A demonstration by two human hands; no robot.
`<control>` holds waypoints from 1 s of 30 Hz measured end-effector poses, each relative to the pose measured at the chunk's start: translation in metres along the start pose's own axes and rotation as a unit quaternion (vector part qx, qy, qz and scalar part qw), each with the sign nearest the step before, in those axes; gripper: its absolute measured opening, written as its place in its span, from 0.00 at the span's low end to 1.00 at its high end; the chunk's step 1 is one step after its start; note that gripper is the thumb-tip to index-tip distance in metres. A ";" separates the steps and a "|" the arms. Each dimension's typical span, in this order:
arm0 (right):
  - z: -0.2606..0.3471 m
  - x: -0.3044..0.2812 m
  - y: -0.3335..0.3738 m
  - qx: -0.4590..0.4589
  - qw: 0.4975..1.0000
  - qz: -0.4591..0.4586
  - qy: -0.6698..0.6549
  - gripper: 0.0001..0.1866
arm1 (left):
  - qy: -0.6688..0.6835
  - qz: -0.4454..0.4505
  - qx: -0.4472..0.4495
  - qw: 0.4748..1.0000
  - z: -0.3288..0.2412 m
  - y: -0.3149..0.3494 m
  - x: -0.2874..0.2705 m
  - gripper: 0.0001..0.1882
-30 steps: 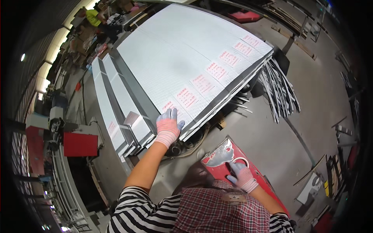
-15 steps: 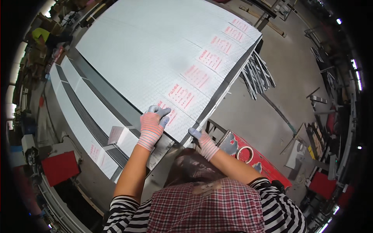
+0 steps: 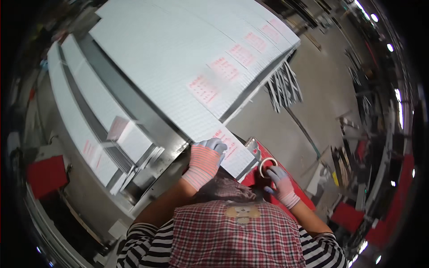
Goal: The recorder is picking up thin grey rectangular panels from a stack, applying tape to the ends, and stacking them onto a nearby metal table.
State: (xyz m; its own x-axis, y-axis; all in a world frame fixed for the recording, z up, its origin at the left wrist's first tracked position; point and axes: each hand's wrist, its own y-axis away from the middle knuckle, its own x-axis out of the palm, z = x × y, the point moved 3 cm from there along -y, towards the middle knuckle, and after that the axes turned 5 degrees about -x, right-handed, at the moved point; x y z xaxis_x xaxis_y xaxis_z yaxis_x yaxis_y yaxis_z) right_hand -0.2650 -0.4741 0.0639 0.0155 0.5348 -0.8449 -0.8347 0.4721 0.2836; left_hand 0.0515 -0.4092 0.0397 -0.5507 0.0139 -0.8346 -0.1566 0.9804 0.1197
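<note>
Both my hands wear grey-palmed gloves with striped cuffs. The fingers of my left hand (image 3: 205, 161) are curled closed at the left edge of a narrow white panel (image 3: 239, 158) with red print, whose near end juts toward me past the stack. My right hand (image 3: 282, 186) is at a roll of tape (image 3: 262, 170), its fingertips at the ring's right side and the thumb apart below. The roll sits on a red surface (image 3: 290, 196) with worn paint. Behind, the large stack of white panels (image 3: 165, 67) slopes away, red labels along its right side.
Left of the stack lie long white panels (image 3: 76, 107) in strips, with a white-and-pink piece (image 3: 118, 128) on them. Grey metal strips (image 3: 284, 87) hang beyond the stack's right edge. A red box (image 3: 47, 175) stands at the far left.
The nearest panel has slid toward me out of the stack, my left hand moving right and nearer with it. My right hand has left the panel corner and moved right to the tape roll.
</note>
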 end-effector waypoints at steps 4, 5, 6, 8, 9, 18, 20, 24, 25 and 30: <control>-0.072 0.033 0.010 -0.172 0.972 -0.086 0.135 0.13 | -0.091 -0.043 -0.004 0.995 -0.024 0.015 -0.010 0.10; -0.114 0.059 0.019 -0.082 0.993 -0.005 0.087 0.12 | -0.148 -0.042 0.003 0.988 -0.023 0.007 0.013 0.11; -0.116 0.058 0.015 -0.167 0.980 -0.100 0.048 0.17 | -0.105 -0.073 -0.082 0.988 -0.028 0.005 0.025 0.12; -0.148 0.089 -0.006 0.081 0.926 -0.101 -0.355 0.17 | -0.123 -0.146 0.017 0.982 -0.061 0.022 0.032 0.13; -0.124 0.080 -0.004 0.131 0.894 -0.124 -0.409 0.17 | -0.197 -0.171 -0.012 0.965 -0.073 0.029 0.045 0.17; 0.084 0.036 -0.024 -0.165 0.937 -0.037 -0.306 0.16 | 0.295 -0.280 -0.117 0.906 -0.123 0.147 0.024 0.46; 0.119 0.040 -0.026 -0.204 0.936 -0.020 -0.286 0.16 | 0.297 -0.264 -0.177 0.900 -0.118 0.180 0.003 0.41; 0.175 0.051 -0.016 -0.252 0.934 -0.006 -0.253 0.16 | 0.145 -0.408 -0.073 0.899 -0.094 0.242 -0.013 0.35; 0.186 0.055 -0.011 -0.255 0.935 -0.007 -0.244 0.16 | 0.210 -0.353 -0.139 0.901 -0.099 0.264 -0.023 0.36; 0.219 0.063 0.004 -0.264 0.942 -0.014 -0.208 0.16 | 0.154 -0.357 -0.209 0.897 -0.072 0.314 -0.036 0.38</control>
State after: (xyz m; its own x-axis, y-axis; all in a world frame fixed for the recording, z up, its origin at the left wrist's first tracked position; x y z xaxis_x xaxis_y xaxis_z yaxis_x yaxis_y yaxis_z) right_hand -0.1467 -0.2844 0.1112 0.1645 0.8075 -0.5664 -0.9864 0.1347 -0.0944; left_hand -0.0366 -0.1161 0.1461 -0.3788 -0.7064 -0.5979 -0.8178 0.5579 -0.1411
